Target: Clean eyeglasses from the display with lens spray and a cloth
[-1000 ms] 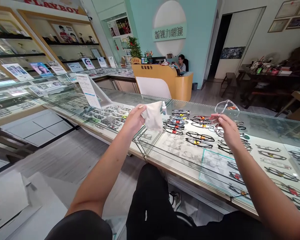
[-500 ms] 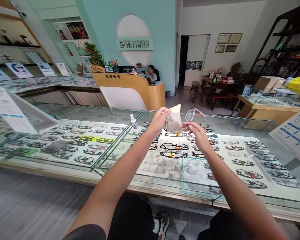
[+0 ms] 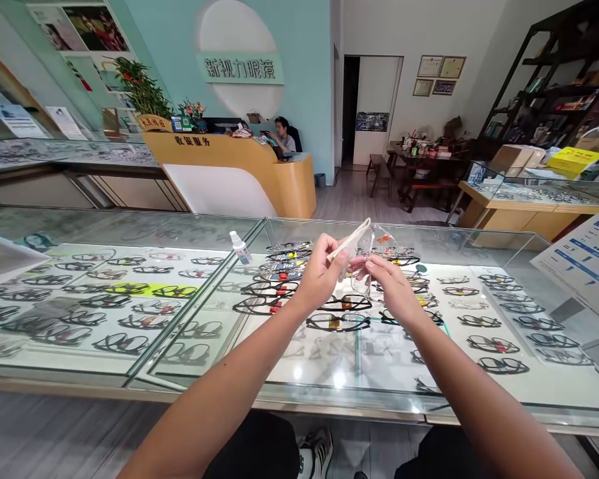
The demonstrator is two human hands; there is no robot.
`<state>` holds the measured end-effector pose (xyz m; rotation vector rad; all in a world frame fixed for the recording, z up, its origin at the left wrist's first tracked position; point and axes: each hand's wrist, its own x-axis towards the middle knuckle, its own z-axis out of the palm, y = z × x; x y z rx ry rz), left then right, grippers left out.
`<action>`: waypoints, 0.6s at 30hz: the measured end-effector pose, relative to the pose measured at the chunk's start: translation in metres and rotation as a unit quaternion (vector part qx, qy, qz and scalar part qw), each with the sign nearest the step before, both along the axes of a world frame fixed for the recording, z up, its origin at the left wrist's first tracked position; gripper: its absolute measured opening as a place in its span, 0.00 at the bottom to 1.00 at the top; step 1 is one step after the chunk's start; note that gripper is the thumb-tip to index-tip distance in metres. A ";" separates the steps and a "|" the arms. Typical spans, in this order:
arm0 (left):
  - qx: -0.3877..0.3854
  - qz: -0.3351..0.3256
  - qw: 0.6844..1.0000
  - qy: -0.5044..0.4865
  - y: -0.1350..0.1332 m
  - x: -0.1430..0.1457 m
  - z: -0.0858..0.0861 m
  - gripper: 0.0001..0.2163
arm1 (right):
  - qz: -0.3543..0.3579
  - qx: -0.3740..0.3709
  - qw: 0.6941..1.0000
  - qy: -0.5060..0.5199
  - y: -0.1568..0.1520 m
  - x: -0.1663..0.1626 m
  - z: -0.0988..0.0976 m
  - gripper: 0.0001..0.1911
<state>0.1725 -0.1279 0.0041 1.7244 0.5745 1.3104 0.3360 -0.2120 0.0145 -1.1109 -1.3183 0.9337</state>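
My left hand (image 3: 325, 269) is closed on a cream cleaning cloth (image 3: 352, 241), which is folded and seen nearly edge-on. Clear-framed eyeglasses (image 3: 362, 283) are pinched in my right hand (image 3: 390, 283), with an orange mark showing near the far part. The cloth is right against the eyeglasses, and both hands nearly meet above the glass counter (image 3: 289, 369). Whether the cloth touches a lens is hard to see behind the fingers. A small white spray bottle (image 3: 240, 249) stands on the counter glass to the left of my hands.
Rows of eyeglass frames (image 3: 337, 322) lie inside the display case under my hands. A white printed sign (image 3: 584, 266) stands at the right, another card (image 3: 4, 259) at the left. Beyond are a reception desk (image 3: 219, 166) with a seated person (image 3: 284, 138) and another display case (image 3: 529, 199).
My left hand has brought the cloth rightward against the eyeglasses, and the cloth has turned from broadside to nearly edge-on. The eyeglasses have tilted lower. The camera view has shifted right.
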 end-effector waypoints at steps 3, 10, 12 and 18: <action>-0.008 -0.053 0.999 0.000 -0.006 -0.001 0.001 0.18 | 0.002 -0.002 1.000 0.018 -0.001 0.000 0.001 0.18; -0.047 -0.067 0.993 -0.079 -0.007 0.000 0.012 0.20 | 0.022 0.009 0.999 -0.034 -0.008 -0.005 0.003 0.16; -0.074 -0.037 0.991 -0.104 -0.004 0.001 0.013 0.18 | 0.030 0.018 0.997 -0.065 -0.011 -0.008 0.003 0.15; -0.115 -0.022 0.985 -0.126 0.000 0.004 0.015 0.23 | 0.076 0.033 0.992 -0.093 -0.014 -0.016 0.000 0.16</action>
